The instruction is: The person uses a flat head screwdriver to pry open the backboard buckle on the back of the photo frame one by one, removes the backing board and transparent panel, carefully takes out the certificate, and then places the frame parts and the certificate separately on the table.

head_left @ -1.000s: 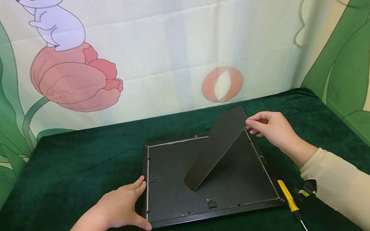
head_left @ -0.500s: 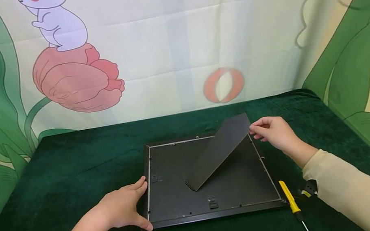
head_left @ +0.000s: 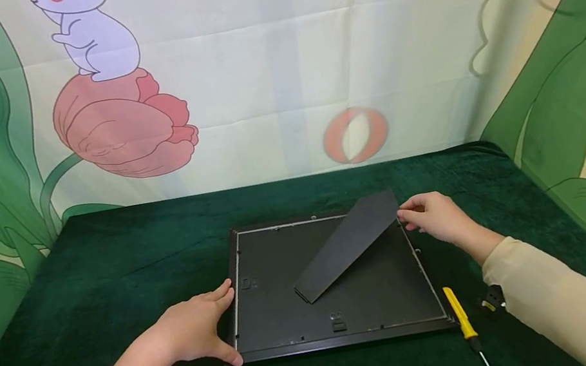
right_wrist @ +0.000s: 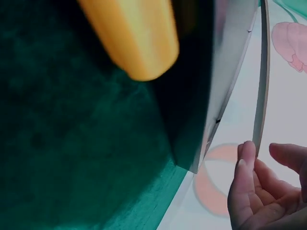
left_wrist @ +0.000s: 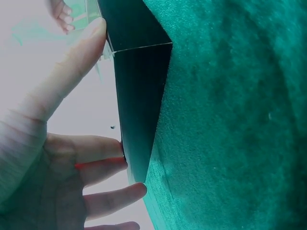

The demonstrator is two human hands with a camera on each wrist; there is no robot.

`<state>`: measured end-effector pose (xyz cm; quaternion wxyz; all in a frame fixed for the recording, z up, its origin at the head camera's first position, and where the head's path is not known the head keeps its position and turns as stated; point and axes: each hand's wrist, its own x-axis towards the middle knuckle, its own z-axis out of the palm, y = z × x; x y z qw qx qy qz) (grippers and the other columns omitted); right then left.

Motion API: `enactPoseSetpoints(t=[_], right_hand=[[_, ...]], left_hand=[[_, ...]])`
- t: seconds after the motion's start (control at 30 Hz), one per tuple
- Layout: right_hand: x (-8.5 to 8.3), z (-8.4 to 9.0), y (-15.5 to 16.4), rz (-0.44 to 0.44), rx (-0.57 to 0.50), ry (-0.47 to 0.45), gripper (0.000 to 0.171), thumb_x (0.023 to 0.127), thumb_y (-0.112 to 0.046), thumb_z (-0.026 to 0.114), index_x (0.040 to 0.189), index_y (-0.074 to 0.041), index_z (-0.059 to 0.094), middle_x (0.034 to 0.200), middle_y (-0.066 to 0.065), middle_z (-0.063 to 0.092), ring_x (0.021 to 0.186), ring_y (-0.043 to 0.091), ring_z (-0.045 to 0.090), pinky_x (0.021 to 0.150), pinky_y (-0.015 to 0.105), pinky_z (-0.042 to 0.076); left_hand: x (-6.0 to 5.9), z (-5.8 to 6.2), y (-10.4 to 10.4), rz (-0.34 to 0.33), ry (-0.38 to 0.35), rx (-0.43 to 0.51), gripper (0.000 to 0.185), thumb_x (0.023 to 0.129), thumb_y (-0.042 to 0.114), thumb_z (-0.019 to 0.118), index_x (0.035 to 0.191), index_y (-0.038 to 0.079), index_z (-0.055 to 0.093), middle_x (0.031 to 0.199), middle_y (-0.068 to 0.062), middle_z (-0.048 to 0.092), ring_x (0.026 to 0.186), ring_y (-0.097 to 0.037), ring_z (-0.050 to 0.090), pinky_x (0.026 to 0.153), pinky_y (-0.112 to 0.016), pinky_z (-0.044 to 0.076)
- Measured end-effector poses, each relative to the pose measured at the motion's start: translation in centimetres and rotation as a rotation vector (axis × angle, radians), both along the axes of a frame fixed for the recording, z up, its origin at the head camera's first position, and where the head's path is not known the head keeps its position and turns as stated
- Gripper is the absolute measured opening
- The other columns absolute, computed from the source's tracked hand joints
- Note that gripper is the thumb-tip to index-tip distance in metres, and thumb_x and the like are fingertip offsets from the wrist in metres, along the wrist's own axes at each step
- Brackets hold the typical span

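A black picture frame (head_left: 372, 300) lies face down in the middle of the green table. Its dark easel stand (head_left: 347, 242) slants up from the backing toward the far right corner. My right hand (head_left: 406, 215) pinches the stand's raised corner with curled fingertips. In the right wrist view the stand (right_wrist: 261, 86) runs down edge-on to my right hand (right_wrist: 263, 158), where forefinger and thumb meet it. My left hand (head_left: 209, 325) rests flat against the frame's left edge, thumb at the near corner. The left wrist view shows the frame's edge (left_wrist: 139, 105) against my straight fingers (left_wrist: 103, 163).
A yellow-handled screwdriver (head_left: 460, 314) lies on the cloth just right of the frame's near corner, close to my right forearm; its handle (right_wrist: 134, 38) fills the top of the right wrist view. A printed curtain (head_left: 273, 69) hangs behind the green table (head_left: 109, 274).
My right hand has lowered the stand's raised end toward the backing, so the stand now slants less steeply. The left hand and the frame have stayed put.
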<state>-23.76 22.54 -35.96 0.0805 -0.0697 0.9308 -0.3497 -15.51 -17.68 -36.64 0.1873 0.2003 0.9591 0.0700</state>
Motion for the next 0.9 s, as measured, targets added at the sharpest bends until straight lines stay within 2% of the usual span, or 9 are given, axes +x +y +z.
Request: enactPoseSetpoints(t=[0.47,0.67,0.73,0.9], right_hand=[[-0.11,-0.91,0.36,0.14,0.139,-0.075,0.035,0.09,-0.014,0.041,0.119,0.004,0.043,0.108,0.019,0.052,0.081,0.02,0.056,0.073,0.041,0.043],[-0.29,-1.1,0.21,0.206,0.205,-0.091,0.037,0.089,-0.012,0.04,0.123,0.005,0.039,0.112,0.02,0.049,0.077,0.017,0.056,0.063,0.033,0.044],[-0.25,-1.1,0.17,0.218,0.213,-0.106,0.039,0.089,-0.012,0.039,0.125,0.005,0.037,0.106,0.02,0.052,0.071,0.018,0.056,0.056,0.031,0.042],[-0.1,-1.13,0.31,0.222,0.191,-0.155,0.042,0.089,-0.01,0.038,0.128,0.005,0.031,0.089,0.01,0.055,0.061,0.018,0.05,0.051,0.029,0.041]], left_hand=[[0.03,-0.03,-0.15,0.002,0.004,0.002,0.108,0.044,0.061,0.069,0.131,0.01,0.033,0.137,-0.003,0.023,0.117,-0.024,0.033,0.086,-0.045,0.034],[0.03,0.01,-0.17,0.008,-0.009,0.004,0.108,0.043,0.062,0.069,0.132,0.011,0.032,0.138,-0.003,0.022,0.117,-0.025,0.033,0.085,-0.047,0.034],[0.01,0.0,-0.17,0.011,-0.014,-0.002,0.109,0.043,0.063,0.068,0.132,0.012,0.031,0.138,-0.003,0.022,0.118,-0.025,0.033,0.085,-0.048,0.034],[0.12,-0.16,-0.1,-0.005,-0.015,-0.039,0.114,0.041,0.067,0.065,0.134,0.013,0.027,0.139,-0.003,0.018,0.12,-0.027,0.028,0.087,-0.053,0.029]])
